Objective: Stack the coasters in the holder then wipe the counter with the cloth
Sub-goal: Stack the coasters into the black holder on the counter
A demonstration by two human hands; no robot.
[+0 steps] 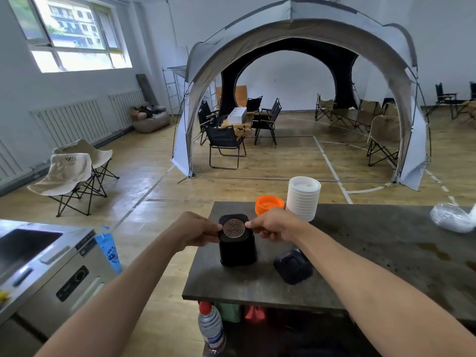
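Note:
A black square coaster (234, 227) with a round copper pattern sits level at the top of the black holder (238, 252), which stands near the left end of the dark counter (386, 253). My left hand (199, 231) pinches the coaster's left edge and my right hand (273, 225) pinches its right edge. More black coasters (293, 269) lie in a loose pile on the counter just right of the holder. No cloth is in view.
An orange lid or bowl (269, 204) and a stack of white cups (303, 198) stand behind the holder. Crumpled clear plastic (450, 217) lies at the far right. Brown spill stains (435, 249) mark the counter. A water bottle (211, 328) stands below the front edge; a steel sink unit (46, 264) is left.

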